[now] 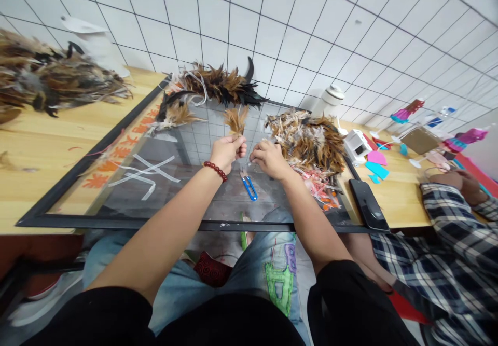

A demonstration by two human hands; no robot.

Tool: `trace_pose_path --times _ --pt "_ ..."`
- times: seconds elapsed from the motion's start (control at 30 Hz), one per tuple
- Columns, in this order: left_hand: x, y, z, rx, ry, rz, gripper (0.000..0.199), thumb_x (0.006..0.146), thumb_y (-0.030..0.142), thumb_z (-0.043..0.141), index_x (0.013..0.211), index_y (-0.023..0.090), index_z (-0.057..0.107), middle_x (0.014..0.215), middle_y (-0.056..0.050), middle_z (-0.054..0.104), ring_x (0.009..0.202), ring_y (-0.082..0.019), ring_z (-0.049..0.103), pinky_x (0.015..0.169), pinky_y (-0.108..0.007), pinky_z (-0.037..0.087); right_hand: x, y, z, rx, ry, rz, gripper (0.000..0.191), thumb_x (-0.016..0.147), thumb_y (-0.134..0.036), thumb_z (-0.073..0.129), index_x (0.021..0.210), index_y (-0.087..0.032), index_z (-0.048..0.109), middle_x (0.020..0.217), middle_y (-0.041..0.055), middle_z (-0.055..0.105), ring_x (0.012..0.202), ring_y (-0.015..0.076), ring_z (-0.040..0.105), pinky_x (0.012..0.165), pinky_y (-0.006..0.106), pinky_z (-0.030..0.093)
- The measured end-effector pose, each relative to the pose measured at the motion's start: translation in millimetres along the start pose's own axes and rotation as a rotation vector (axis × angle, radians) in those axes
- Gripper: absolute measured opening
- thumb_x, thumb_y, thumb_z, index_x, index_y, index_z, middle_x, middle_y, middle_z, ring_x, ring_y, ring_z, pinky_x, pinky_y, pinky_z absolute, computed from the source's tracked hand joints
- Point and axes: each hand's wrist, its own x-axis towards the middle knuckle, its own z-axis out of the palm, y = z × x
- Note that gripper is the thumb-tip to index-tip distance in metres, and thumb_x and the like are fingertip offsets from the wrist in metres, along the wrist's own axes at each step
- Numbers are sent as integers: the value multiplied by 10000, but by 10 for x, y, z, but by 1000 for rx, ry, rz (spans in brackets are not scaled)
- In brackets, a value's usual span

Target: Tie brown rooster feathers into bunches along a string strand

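My left hand [226,154], with a red bead bracelet [215,170] on its wrist, pinches the base of a small bunch of brown feathers [235,120] standing tips up. A short gap to the right, my right hand [271,159] has its fingers curled and pinched together; whatever is between them is too small to make out. Blue-handled thread snips [249,186] lie on the glass panel [194,201] just below both hands. Beside my right hand is a large heap of brown and white feathers [311,141].
Long feather bundles [223,84] lie at the panel's back, and more feathers [58,79] at the far left. White strips [146,174] cross on the glass. A phone [368,204], a white bottle [330,100] and a co-worker's plaid sleeve [447,206] are on the right.
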Motion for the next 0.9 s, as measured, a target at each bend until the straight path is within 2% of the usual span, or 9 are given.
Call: trace_pose_path --times 0.07,0.2,0.4,0.67,0.8,0.9 --pt "7 -19 3 37 9 15 111 760 137 662 676 102 598 564 -3 574 468 -57 514 485 -180 442 10 -34 10 -11 21 14 184 905 -221 456 924 -227 639 1034 50 613 1020 218 459 820 328 250" --pt "18 -61 19 131 26 17 133 734 151 688 654 108 591 604 -22 617 512 -80 568 511 -195 472 15 -68 -17 -46 154 44 239 943 -224 357 996 -186 587 961 76 630 937 222 483 843 336 263" --pt "-22 -77 45 215 -99 -44 88 753 107 655 674 98 618 570 -44 627 482 -104 581 490 -215 475 12 -55 -33 -87 224 39 309 961 -270 306 991 -174 598 944 100 625 933 238 482 853 344 283" --pt "10 -156 24 372 -168 34 196 733 49 635 550 109 598 499 -32 586 395 -81 493 427 -205 406 42 -73 19 156 309 117 217 933 -260 382 986 -187 579 954 60 645 920 194 539 833 290 340" --pt "13 -175 32 360 -130 109 191 734 72 638 553 116 599 481 -11 567 391 -68 473 414 -184 375 58 -27 27 219 340 170 207 921 -279 411 997 -189 580 938 57 655 909 192 563 816 285 358" --pt "23 -145 25 256 -76 117 145 743 104 635 601 103 612 498 -3 562 409 -62 477 418 -176 377 50 43 29 208 380 293 250 923 -254 384 1068 -187 576 977 65 653 933 196 566 816 292 362"
